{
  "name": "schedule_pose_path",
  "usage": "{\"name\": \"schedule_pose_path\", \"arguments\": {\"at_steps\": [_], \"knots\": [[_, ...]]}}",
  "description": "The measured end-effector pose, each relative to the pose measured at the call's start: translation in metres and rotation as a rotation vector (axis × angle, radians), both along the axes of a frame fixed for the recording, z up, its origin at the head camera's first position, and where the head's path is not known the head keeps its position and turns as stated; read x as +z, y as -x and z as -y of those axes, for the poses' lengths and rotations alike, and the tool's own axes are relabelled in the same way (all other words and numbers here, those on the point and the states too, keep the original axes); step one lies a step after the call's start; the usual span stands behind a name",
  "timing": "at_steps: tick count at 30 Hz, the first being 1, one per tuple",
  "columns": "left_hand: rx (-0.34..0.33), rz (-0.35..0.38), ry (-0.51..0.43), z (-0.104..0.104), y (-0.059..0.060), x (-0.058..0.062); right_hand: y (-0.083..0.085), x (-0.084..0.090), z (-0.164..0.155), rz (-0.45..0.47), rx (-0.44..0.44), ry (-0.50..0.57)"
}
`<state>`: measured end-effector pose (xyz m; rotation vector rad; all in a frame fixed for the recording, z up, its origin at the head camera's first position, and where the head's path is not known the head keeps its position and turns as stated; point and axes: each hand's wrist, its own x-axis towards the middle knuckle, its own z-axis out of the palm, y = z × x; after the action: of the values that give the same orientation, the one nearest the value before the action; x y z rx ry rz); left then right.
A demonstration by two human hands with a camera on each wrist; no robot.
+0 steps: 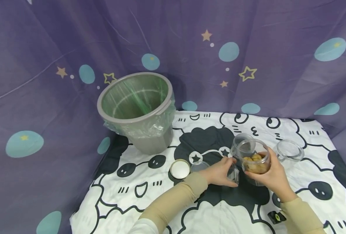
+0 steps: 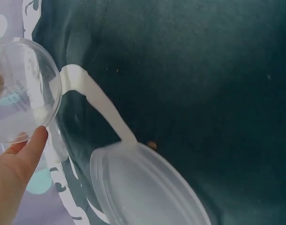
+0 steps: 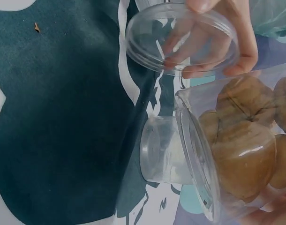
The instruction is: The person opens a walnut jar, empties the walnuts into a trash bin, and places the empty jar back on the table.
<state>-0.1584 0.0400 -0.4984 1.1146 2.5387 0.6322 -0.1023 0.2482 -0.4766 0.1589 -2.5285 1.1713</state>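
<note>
My right hand grips a clear plastic jar, upright and uncovered. Several brown, rounded, walnut-like pieces lie in its lower part. Just left of the jar, my left hand holds a clear round lid on edge by its rim, thumb on the near side. The right wrist view shows its fingers behind the clear lid. A frosted lid lies on the cloth by the left wrist, partly hidden by the forearm. Beside it is a white round lid with a gold rim.
Behind the held jar stands a second clear container. Another clear container is to the right. A grey bin with a green liner stands at the back left. Near my right sleeve lies a small black item. Crumbs dot the patterned cloth.
</note>
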Motion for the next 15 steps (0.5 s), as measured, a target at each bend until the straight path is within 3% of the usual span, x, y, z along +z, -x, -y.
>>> {"name": "schedule_pose_path", "arguments": {"at_steps": [6,15], "knots": [[-0.014,-0.019,0.028,-0.009,-0.003,-0.005,-0.002,0.001,-0.006,0.009,-0.034,-0.01],[0.024,0.013,0.001,-0.009,0.002,-0.011,-0.002,0.009,-0.017,0.016,-0.097,0.035]]}}
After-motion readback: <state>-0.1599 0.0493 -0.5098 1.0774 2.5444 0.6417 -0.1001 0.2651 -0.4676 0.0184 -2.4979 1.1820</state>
